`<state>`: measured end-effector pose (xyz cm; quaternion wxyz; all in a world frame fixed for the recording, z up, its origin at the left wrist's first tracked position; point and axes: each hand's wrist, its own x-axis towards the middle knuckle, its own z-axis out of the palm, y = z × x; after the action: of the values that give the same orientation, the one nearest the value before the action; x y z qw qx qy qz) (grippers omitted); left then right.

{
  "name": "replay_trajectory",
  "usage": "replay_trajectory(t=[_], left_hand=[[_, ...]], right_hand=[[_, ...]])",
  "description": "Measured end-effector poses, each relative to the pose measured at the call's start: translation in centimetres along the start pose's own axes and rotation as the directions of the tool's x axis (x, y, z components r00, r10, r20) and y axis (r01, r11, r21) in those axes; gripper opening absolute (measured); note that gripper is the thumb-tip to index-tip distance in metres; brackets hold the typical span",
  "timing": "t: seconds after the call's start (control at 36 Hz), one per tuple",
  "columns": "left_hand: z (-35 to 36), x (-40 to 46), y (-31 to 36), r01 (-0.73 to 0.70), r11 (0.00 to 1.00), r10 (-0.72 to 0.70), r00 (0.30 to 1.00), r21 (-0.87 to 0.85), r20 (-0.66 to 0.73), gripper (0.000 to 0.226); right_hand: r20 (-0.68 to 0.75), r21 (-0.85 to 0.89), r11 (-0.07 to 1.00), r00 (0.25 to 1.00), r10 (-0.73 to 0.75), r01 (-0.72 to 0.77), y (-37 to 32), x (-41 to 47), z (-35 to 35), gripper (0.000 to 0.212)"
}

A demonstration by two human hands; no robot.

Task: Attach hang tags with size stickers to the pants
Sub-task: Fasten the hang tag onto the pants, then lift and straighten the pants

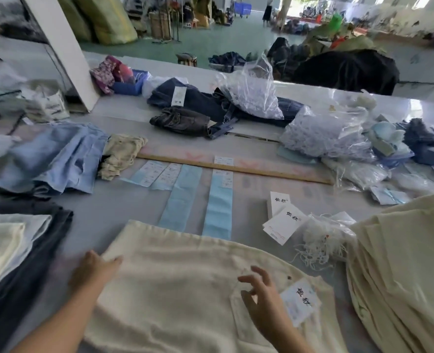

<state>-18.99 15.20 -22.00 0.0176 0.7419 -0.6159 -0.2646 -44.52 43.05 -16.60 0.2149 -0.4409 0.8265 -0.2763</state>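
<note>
A long pale bench [124, 212] stretches across a workshop with a green floor, bulging sacks [106, 19] and heaps of clothing behind it. At far left lies a stack of folded cream and dark garments [19, 240], with crumpled light-blue fabric [52, 159] beyond. The person's left hand [93, 271], fingers straight, presses the left edge of cream pants [180, 281] spread flat at the near edge of the bench, their long axis running from the lower right up toward the upper left; the cloth looks soft and slightly napped. Blue paper strips with size stickers [218, 200] lie just beyond, before a wooden ruler [236, 169] and dark denim [205, 108]. The right hand [259, 294] hovers over the pants, fingers loosely spread and holding nothing, beside a white rectangular hang tag [300, 301] resting on the fabric. Loose hang tags [282, 220] and a tangle of white strings [320, 240] sit near a stack of cream pants [404, 271] at right.
</note>
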Motion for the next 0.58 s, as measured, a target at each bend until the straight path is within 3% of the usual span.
replay_trajectory(t=[0.06, 0.11, 0.22, 0.28, 0.33, 0.39, 0.47, 0.53, 0.58], left_hand=[[-1.0, 0.5, 0.1, -0.063, 0.997, 0.068, 0.983, -0.034, 0.172, 0.092], [-2.3, 0.1, 0.8, -0.148, 0.985, 0.165, 0.953, -0.084, 0.255, 0.087], [-6.4, -4.1, 3.5, -0.438, 0.887, 0.461, 0.858, -0.145, 0.227, 0.069], [-8.9, -7.5, 4.9, -0.556, 0.778, 0.618, 0.76, -0.294, 0.199, 0.063], [-11.6, -11.0, 5.9, -0.637, 0.632, 0.765, 0.605, -0.441, 0.222, 0.051], [-14.0, -13.6, 6.5, -0.61, 0.543, 0.837, 0.447, -0.577, 0.315, 0.03], [-16.8, -15.6, 6.7, -0.443, 0.509, 0.86, 0.269, -0.738, 0.433, 0.031], [-18.1, -15.6, 6.7, -0.386, 0.488, 0.873, 0.23, -0.783, 0.431, 0.032], [-19.2, -14.6, 7.1, -0.37, 0.458, 0.887, 0.257, -0.809, 0.384, 0.033]], right_hand=[[0.11, -0.093, 0.988, 0.987, -0.115, 0.126, -2.8, 0.4, 1.5, 0.028], [0.207, -0.153, 0.953, 0.952, -0.227, 0.26, -5.8, 0.6, 2.7, 0.038], [0.261, -0.171, 0.838, 0.844, -0.468, 0.518, -12.0, 1.2, 3.7, 0.072], [0.21, -0.17, 0.781, 0.796, -0.567, 0.601, -14.9, 1.7, 3.3, 0.09], [0.13, -0.14, 0.745, 0.758, -0.639, 0.652, -17.2, 2.1, 2.1, 0.105], [0.053, -0.142, 0.693, 0.705, -0.707, 0.707, -18.7, 2.2, 0.1, 0.113], [-0.042, -0.194, 0.707, 0.715, -0.698, 0.68, -19.7, 1.5, -3.6, 0.105], [-0.165, -0.246, 0.742, 0.728, -0.666, 0.624, -19.8, 0.8, -5.9, 0.092], [-0.289, -0.171, 0.773, 0.718, -0.633, 0.611, -19.7, -0.3, -7.9, 0.065]])
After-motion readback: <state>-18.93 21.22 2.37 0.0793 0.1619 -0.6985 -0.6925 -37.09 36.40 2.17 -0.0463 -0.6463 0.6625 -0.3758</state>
